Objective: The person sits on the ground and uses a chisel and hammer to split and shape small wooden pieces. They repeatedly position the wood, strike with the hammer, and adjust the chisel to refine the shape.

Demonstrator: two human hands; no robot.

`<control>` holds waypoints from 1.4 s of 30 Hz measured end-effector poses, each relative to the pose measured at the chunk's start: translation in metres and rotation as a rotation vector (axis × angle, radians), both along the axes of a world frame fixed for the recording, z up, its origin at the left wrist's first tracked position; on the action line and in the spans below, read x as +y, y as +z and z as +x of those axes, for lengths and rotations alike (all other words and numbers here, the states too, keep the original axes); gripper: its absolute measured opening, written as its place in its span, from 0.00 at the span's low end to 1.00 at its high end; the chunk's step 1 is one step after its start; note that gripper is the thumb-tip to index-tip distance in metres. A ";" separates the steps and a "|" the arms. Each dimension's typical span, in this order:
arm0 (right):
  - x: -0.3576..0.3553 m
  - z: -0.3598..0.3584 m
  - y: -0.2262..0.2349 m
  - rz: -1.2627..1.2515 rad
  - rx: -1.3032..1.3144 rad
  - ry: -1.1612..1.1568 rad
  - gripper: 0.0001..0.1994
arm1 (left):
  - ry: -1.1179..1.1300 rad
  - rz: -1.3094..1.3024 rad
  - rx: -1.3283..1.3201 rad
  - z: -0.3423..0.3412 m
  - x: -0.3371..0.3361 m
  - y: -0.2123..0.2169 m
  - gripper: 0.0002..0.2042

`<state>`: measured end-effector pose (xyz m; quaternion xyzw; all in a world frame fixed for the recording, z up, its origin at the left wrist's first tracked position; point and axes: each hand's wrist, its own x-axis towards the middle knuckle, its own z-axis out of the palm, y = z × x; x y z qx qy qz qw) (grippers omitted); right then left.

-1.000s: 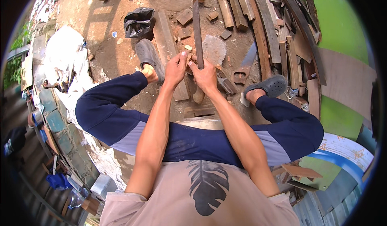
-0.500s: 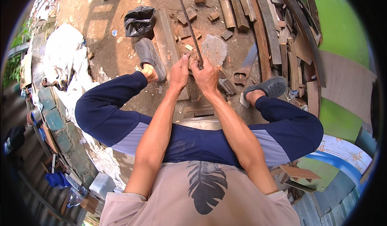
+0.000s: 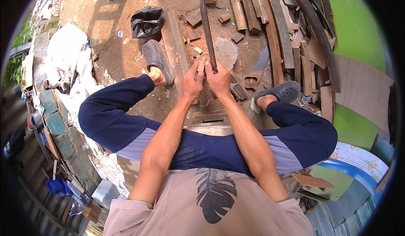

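Observation:
My right hand (image 3: 218, 81) is closed around a machete (image 3: 206, 29), whose long dark blade points away from me and leans slightly left. Close beside it, my left hand (image 3: 192, 82) grips a small light-brown wood piece (image 3: 201, 63). The thumb side of my right hand is at the wood as well. Fingers hide much of the piece and the machete's grip. On the ground to the right of my hands lies a handsaw (image 3: 255, 73) with a brown handle.
Several planks (image 3: 274, 21) and a scrap-wood pile line the right side. A long board (image 3: 175, 42) lies left of my hands, near a black plastic bag (image 3: 146, 22). Wood offcuts (image 3: 194, 18) and a flat grey slab (image 3: 226, 52) are ahead. White sheeting (image 3: 67, 54) covers the left.
The machete has turned, its broad side now showing more, and its tip has swung right. The wood piece shows more clearly between my hands. My left hand has shifted slightly right and nearer.

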<state>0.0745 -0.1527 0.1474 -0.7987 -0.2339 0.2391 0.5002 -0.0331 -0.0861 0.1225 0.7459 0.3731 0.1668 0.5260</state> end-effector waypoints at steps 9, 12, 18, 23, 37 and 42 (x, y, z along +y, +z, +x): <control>-0.004 0.007 -0.002 -0.059 0.080 0.018 0.14 | 0.034 0.007 0.078 -0.004 -0.006 -0.026 0.32; -0.006 0.013 -0.010 -0.138 0.032 -0.108 0.16 | 0.108 -0.047 0.128 0.009 0.002 -0.024 0.30; -0.046 0.004 -0.046 -0.541 -0.017 0.136 0.15 | 0.775 -0.271 0.017 -0.026 0.074 -0.100 0.30; -0.064 -0.002 -0.046 -0.780 0.098 0.279 0.17 | 1.055 -0.324 -0.483 -0.006 0.101 -0.038 0.26; -0.078 -0.024 -0.100 -0.869 0.369 0.441 0.23 | 0.285 -0.016 -0.004 0.021 0.089 0.017 0.27; -0.072 -0.033 -0.118 -0.604 0.318 0.459 0.29 | 0.183 -0.156 0.306 0.019 0.073 -0.007 0.36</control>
